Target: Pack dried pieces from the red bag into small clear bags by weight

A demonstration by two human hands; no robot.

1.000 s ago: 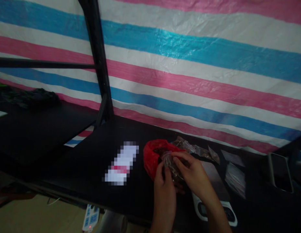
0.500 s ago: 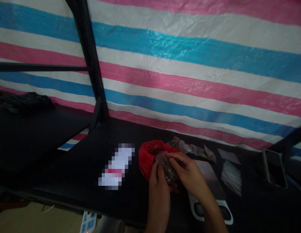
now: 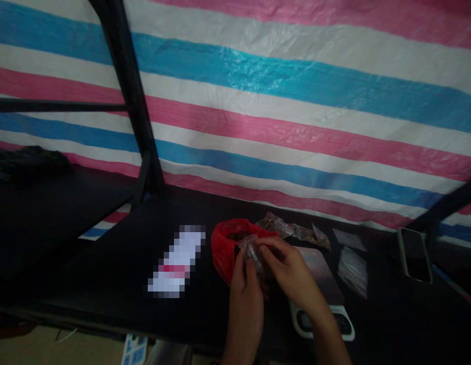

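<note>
Between my two hands is a small clear zip bag [image 3: 254, 252] with dark bits in it. My left hand [image 3: 243, 274] pinches its left side, and my right hand [image 3: 280, 258] grips its upper right edge. Right behind the bag stands a red plastic bag [image 3: 223, 249], its mouth open on dark brown contents. A kitchen scale [image 3: 324, 276] with a white front lies partly under my right forearm. Beyond it are several filled clear bags [image 3: 279, 224].
A stack of flat clear bags [image 3: 353, 271] lies right of the scale, with a phone [image 3: 415, 255] farther right. A blurred-out white sheet [image 3: 178, 261] lies to the left. Striped plastic sheeting [image 3: 277, 121] hangs behind the black table [image 3: 117, 274]; a black post [image 3: 131, 96] rises at left.
The whole scene has shifted slightly left as the camera turned. Both hands stay on the small zip bag, with its top now held a little more upright and narrower.
</note>
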